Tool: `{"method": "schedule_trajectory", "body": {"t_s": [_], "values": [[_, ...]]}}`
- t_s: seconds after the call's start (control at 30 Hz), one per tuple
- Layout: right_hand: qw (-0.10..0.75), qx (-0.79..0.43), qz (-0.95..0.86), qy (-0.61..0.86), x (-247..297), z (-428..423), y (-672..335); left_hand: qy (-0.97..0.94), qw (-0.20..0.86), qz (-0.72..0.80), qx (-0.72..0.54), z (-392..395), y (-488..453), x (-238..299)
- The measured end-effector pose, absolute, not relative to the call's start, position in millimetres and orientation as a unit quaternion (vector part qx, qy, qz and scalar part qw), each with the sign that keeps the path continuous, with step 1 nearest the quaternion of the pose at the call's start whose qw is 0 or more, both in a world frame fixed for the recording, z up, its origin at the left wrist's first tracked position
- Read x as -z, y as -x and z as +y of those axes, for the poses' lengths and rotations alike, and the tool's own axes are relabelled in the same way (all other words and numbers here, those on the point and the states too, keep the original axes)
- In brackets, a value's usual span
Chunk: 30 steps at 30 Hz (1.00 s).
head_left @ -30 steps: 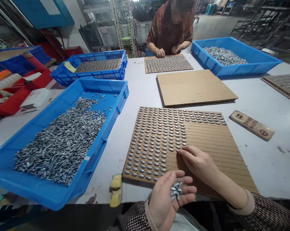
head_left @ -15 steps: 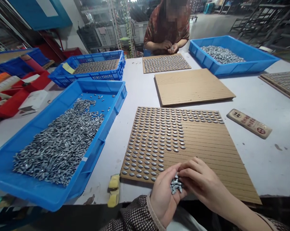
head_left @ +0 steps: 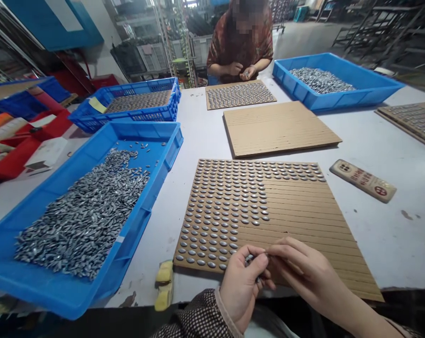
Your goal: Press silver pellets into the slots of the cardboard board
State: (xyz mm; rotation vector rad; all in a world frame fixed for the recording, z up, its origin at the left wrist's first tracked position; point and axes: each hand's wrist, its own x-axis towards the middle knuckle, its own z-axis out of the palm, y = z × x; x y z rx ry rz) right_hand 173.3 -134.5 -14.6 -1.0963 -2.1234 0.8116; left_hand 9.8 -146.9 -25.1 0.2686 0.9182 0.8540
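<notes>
the left hand [head_left: 240, 284] is curled round metal pieces [head_left: 249, 257]; the right hand's [head_left: 304, 263] grip cannot be told. should the left slacken, pieces could spill onto the cardboard [head_left: 304, 209].

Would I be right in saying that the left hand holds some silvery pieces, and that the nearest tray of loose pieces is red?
Not quite: the head view shows the nearest tray is blue. The left hand does hold some silvery pieces.
</notes>
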Motion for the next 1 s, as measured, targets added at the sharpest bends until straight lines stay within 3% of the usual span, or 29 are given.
{"method": "schedule_trajectory", "body": {"t_s": [0.17, 0.4, 0.7, 0.87, 1.0], "values": [[0.298, -0.349, -0.778, 0.429, 13.4, -126.0, -183.3, -0.103, 0.81, 0.417, -0.399, -142.0, -11.0, 23.7], [0.33, -0.124, -0.797, 0.49, 46.8, -95.5, -190.5, -0.016, 0.815, 0.431, -0.387, -141.4, -11.1, 14.5], [0.255, -0.039, -0.849, 0.462, 58.6, -90.0, -188.6, -0.085, 0.834, 0.418, -0.35, -151.6, -11.5, 21.0], [0.241, -0.056, -0.847, 0.47, 56.7, -89.1, -190.7, -0.096, 0.818, 0.429, -0.37, -152.2, -8.1, 26.1], [0.292, -0.151, -0.811, 0.484, 42.3, -101.3, -189.6, -0.052, 0.822, 0.417, -0.384, -150.9, -6.0, 19.6]]}}
